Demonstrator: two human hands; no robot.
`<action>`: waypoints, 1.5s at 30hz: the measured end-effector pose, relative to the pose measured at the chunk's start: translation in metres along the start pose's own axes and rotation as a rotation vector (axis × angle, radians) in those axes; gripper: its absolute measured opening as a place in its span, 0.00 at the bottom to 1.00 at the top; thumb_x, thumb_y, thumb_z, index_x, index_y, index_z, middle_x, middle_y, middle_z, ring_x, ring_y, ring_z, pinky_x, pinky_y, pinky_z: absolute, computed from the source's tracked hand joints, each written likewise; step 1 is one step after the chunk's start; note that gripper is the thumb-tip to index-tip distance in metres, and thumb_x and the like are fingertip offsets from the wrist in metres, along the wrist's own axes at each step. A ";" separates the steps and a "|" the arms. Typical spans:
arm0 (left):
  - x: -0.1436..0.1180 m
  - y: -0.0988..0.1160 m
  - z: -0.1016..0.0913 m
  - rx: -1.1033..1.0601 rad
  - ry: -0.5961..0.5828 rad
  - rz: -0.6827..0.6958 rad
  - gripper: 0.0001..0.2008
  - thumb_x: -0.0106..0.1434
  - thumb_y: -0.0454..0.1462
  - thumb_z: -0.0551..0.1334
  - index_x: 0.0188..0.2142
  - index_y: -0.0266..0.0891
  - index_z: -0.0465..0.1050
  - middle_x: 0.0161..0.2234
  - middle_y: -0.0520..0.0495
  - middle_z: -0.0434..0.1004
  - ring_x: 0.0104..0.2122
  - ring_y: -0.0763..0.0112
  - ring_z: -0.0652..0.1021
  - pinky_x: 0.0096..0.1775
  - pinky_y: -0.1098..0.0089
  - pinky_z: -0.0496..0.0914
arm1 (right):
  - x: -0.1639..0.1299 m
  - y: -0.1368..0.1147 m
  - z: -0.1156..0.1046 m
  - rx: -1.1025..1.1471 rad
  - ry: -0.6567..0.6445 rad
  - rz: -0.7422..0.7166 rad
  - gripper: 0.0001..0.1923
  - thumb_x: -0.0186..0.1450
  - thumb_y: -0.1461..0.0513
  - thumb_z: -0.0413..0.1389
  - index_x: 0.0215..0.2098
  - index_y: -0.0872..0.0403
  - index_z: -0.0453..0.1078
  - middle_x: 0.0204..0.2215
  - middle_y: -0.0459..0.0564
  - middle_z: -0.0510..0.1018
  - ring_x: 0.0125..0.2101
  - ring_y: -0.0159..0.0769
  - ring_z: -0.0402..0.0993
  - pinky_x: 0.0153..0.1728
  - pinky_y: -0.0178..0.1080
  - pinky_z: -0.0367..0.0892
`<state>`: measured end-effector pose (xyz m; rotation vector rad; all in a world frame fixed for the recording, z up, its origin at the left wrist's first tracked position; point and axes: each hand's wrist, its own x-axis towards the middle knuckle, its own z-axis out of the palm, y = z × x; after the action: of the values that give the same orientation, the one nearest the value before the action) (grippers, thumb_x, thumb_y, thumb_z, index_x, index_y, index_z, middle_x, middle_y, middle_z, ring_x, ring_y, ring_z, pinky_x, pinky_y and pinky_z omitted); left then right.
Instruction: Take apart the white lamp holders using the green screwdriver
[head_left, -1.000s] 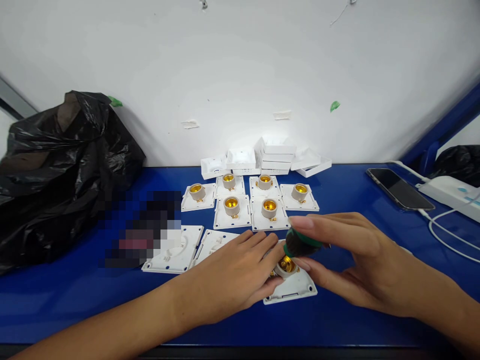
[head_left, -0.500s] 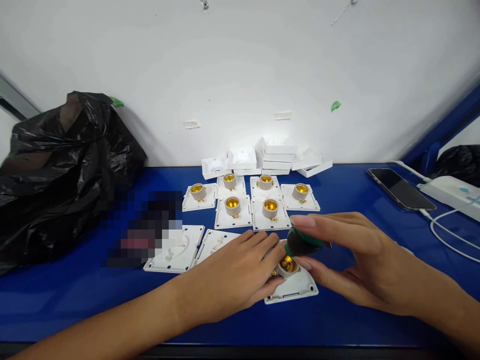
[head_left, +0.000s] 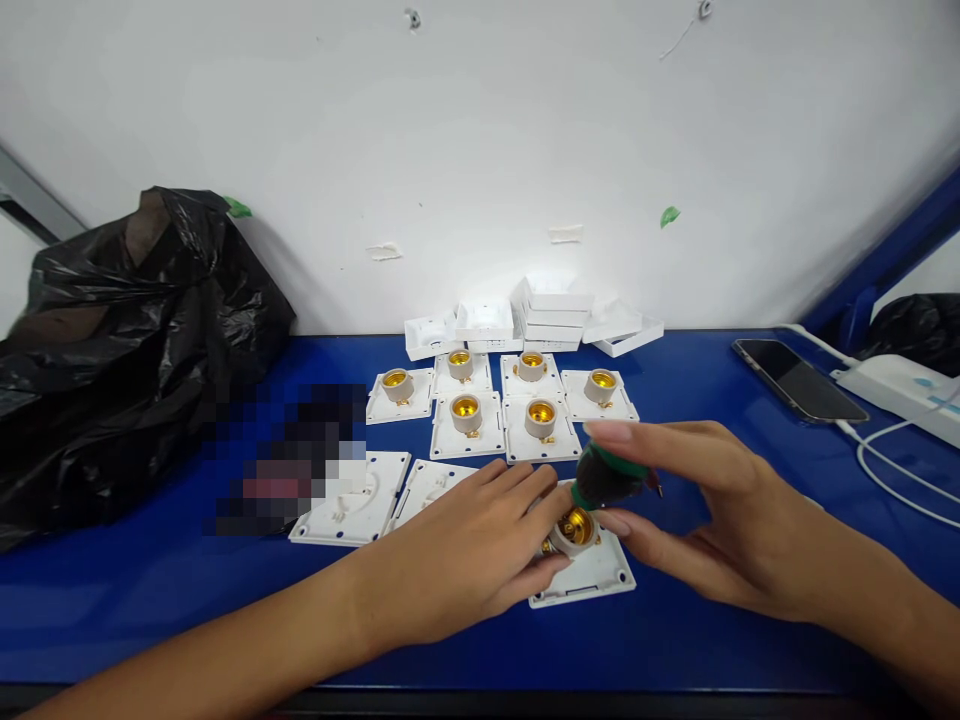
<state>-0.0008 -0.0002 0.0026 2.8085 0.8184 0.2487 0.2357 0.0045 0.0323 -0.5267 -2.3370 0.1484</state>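
Note:
My right hand [head_left: 705, 510] grips a screwdriver [head_left: 606, 475] by its green and black handle, between thumb and fingers. The tool points down into a brass-lined lamp socket [head_left: 576, 530]; its tip is hidden in there. Beneath the socket lies a square white plastic plate [head_left: 589, 580]. My left hand [head_left: 495, 530] is closed on the socket's left side, with thumb and index finger against it. Two bare white plates lie to the left, one a white plate [head_left: 356, 500] with a raised ring, the other a white plate [head_left: 431, 480] partly under my left hand.
Several plates with sockets, such as a socket [head_left: 541, 418], stand behind my hands. White square boxes [head_left: 555, 310] are stacked against the wall. A black plastic bag [head_left: 150, 340] fills the left side. A phone [head_left: 799, 380], cables and a power strip [head_left: 900, 395] lie at right.
The screwdriver and my right hand's fingers have shifted very slightly; my left hand stays on the socket. The whole view has moved a little.

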 end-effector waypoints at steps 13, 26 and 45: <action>-0.001 0.000 0.001 -0.082 0.030 -0.041 0.17 0.75 0.42 0.61 0.59 0.41 0.65 0.52 0.43 0.75 0.51 0.55 0.77 0.55 0.53 0.72 | -0.006 0.007 0.007 0.160 0.225 0.112 0.29 0.66 0.66 0.65 0.62 0.48 0.64 0.42 0.50 0.80 0.40 0.43 0.80 0.33 0.45 0.76; -0.001 -0.001 0.001 -0.101 0.044 -0.039 0.14 0.74 0.41 0.62 0.56 0.41 0.66 0.51 0.43 0.74 0.52 0.55 0.77 0.56 0.53 0.71 | -0.004 0.008 0.009 0.203 0.160 0.087 0.35 0.68 0.69 0.61 0.69 0.44 0.58 0.41 0.47 0.80 0.37 0.39 0.78 0.29 0.41 0.74; 0.000 -0.002 0.001 -0.175 0.061 -0.070 0.10 0.73 0.40 0.63 0.51 0.43 0.68 0.49 0.45 0.75 0.50 0.56 0.77 0.54 0.55 0.72 | -0.005 0.008 0.015 0.236 0.154 0.090 0.37 0.67 0.71 0.60 0.71 0.43 0.57 0.49 0.52 0.75 0.43 0.41 0.75 0.35 0.42 0.78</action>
<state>-0.0013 0.0012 0.0012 2.6161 0.8622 0.3770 0.2315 0.0105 0.0163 -0.5059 -2.1114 0.4064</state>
